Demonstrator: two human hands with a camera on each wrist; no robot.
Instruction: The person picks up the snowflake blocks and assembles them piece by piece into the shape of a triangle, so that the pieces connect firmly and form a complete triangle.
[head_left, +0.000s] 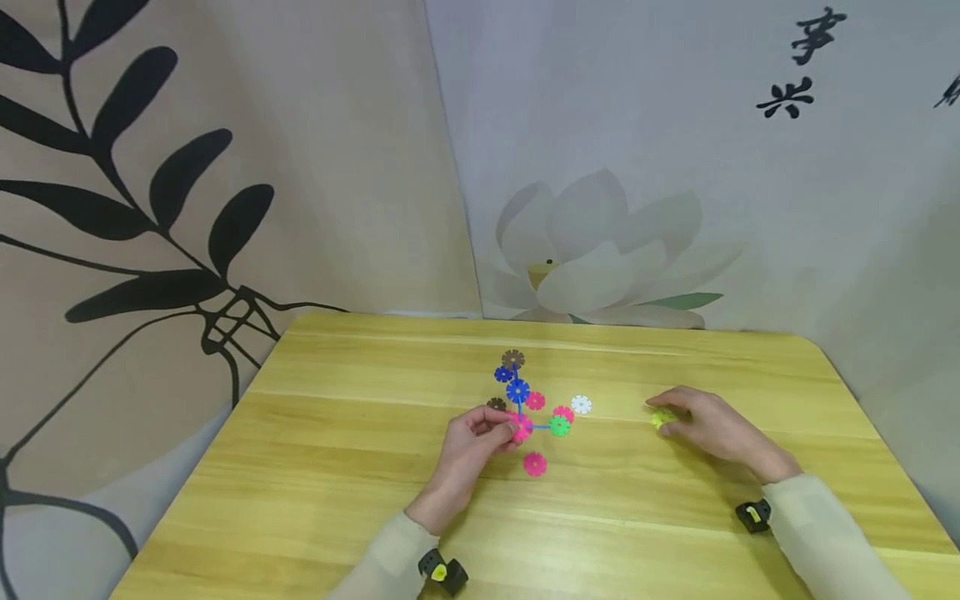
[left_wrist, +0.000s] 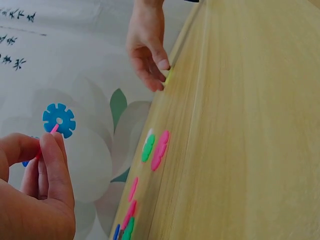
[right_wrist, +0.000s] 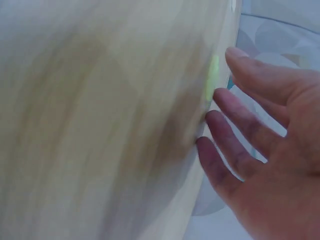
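My left hand [head_left: 467, 454] pinches a pink notched plastic disc [head_left: 522, 430] between thumb and fingers, above the table. Blue discs seen edge-on stick out from it, one upward and one to the right. In the left wrist view, a blue disc [left_wrist: 59, 120] faces the camera beside the pinched pink edge. My right hand [head_left: 708, 425] is at a yellow-green disc [head_left: 662, 417] on the right side of the table. Its thumb and fingers are spread around that disc [right_wrist: 213, 77] without closing on it; whether a fingertip touches it, I cannot tell.
Around the left hand lie loose discs on the wooden table [head_left: 300, 467]: a pink one [head_left: 535, 464] nearer me, a green one [head_left: 559, 426], a white one [head_left: 581, 404], and several blue, brown and pink ones farther back. A printed wall cloth [head_left: 360, 167] hangs behind the table's far edge.
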